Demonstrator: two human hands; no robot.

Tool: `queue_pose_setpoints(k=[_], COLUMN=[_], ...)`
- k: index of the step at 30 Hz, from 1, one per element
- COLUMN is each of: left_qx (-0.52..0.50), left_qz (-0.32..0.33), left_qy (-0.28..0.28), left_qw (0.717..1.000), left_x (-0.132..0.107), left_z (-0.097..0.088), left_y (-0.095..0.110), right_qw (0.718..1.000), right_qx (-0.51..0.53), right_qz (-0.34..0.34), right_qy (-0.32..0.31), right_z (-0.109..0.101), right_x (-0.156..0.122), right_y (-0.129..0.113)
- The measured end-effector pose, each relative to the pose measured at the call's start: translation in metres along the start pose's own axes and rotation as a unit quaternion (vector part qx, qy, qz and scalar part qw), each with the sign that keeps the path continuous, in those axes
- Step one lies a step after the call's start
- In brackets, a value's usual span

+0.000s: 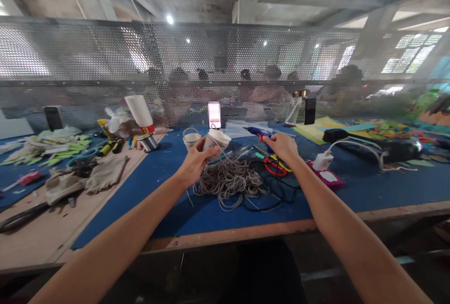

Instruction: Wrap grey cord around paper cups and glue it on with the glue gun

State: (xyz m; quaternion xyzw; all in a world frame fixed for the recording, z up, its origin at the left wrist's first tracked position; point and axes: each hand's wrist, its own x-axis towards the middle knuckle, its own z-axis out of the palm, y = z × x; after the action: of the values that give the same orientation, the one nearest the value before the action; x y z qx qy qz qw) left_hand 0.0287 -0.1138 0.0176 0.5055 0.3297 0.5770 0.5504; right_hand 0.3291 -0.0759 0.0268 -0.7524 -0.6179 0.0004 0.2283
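My left hand (195,161) is closed around a white paper cup (217,140), held tilted above the blue table mat (369,186). My right hand (282,147) reaches forward with fingers curled on the handle of a blue glue gun (258,132). Between and below both hands lies a tangled pile of grey cord (230,180). Red-handled scissors (276,167) lie just under my right hand, next to black cable. A second small cup with a wire handle (191,137) stands behind my left hand.
A perforated metal screen (87,64) runs along the far table edge, with people seated behind it. A stack of paper cups (141,112), green strips (66,151), cloth gloves (86,177) lie left. A white charger (324,159), phones and coloured foam pieces (383,130) sit right.
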Motion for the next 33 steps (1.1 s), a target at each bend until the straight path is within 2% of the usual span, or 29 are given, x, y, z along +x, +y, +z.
queue_pose_setpoints(k=[5, 8, 13, 17, 19, 21, 24, 28, 31, 33], left_qx=[-0.006, -0.011, -0.005, -0.008, -0.008, -0.008, -0.009, -0.009, -0.016, -0.017], left_qz=[-0.009, -0.008, -0.019, -0.019, -0.024, -0.027, -0.024, -0.020, -0.020, -0.018], left_qy=[-0.001, -0.013, -0.006, -0.007, -0.001, 0.004, 0.001, -0.010, -0.008, -0.007], left_qw=[1.000, 1.000, 1.000, 1.000, 1.000, 1.000, 1.000, 1.000, 1.000, 1.000], left_x=[0.000, 0.001, 0.001, 0.001, 0.001, 0.000, -0.001, -0.001, 0.000, 0.001], left_z=[-0.002, -0.005, -0.005, -0.004, -0.003, -0.002, -0.001, -0.001, -0.002, -0.003], left_y=[-0.002, -0.003, -0.003, -0.002, -0.002, -0.002, -0.001, -0.002, -0.003, -0.004], right_qw=[0.985, 0.968, 0.938, 0.884, 0.866, 0.866, 0.887, 0.886, 0.894, 0.899], right_qx=[0.109, 0.166, 0.278, 0.429, 0.468, 0.466, 0.426, 0.441, 0.418, 0.394], right_qz=[-0.059, -0.102, -0.154, -0.166, -0.163, -0.158, -0.140, -0.121, -0.136, -0.169], right_qy=[0.118, 0.156, 0.138, 0.079, 0.070, 0.088, 0.109, 0.073, 0.084, 0.095], right_z=[0.013, 0.019, 0.022, 0.024, 0.024, 0.022, 0.015, 0.004, 0.003, 0.005], right_x=[-0.007, -0.011, -0.020, -0.026, -0.027, -0.028, -0.032, -0.039, -0.044, -0.049], right_y=[-0.011, -0.017, -0.027, -0.033, -0.035, -0.037, -0.041, -0.046, -0.049, -0.050])
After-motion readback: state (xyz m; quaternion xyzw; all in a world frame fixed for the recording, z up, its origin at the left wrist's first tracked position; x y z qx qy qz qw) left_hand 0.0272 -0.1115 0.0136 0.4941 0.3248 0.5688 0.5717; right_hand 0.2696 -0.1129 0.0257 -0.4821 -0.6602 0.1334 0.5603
